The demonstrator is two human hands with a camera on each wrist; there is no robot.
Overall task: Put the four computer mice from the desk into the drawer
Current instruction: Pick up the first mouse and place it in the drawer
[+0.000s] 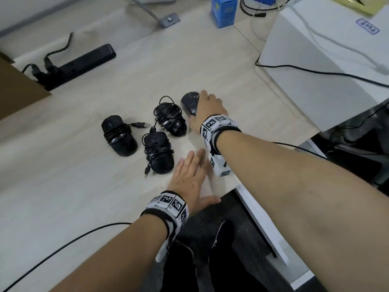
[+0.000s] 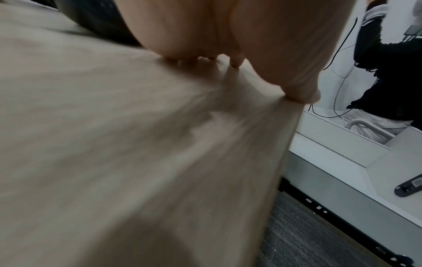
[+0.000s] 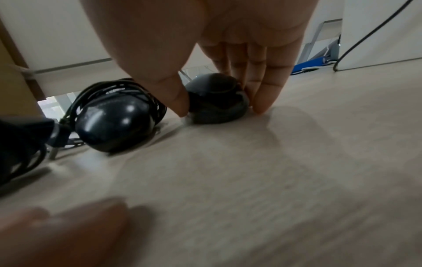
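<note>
Four black mice lie on the light wood desk (image 1: 73, 186). Three have their cords wound round them: the left one (image 1: 119, 138), the near middle one (image 1: 159, 152) and the far middle one (image 1: 170, 119). My right hand (image 1: 196, 106) grips the fourth, rightmost mouse (image 1: 188, 102), which sits on the desk. In the right wrist view the thumb (image 3: 178, 101) is on one side of this mouse (image 3: 217, 101) and the fingers (image 3: 262, 97) on the other. My left hand (image 1: 193, 178) rests flat on the desk near its front edge, holding nothing.
A black power strip (image 1: 84, 64) with plugs lies at the back left, a blue box (image 1: 224, 11) at the back, and a white box (image 1: 326, 60) with cables on the right. A white drawer unit (image 1: 261, 226) stands below the desk's front edge. A brown carton (image 1: 16, 89) is far left.
</note>
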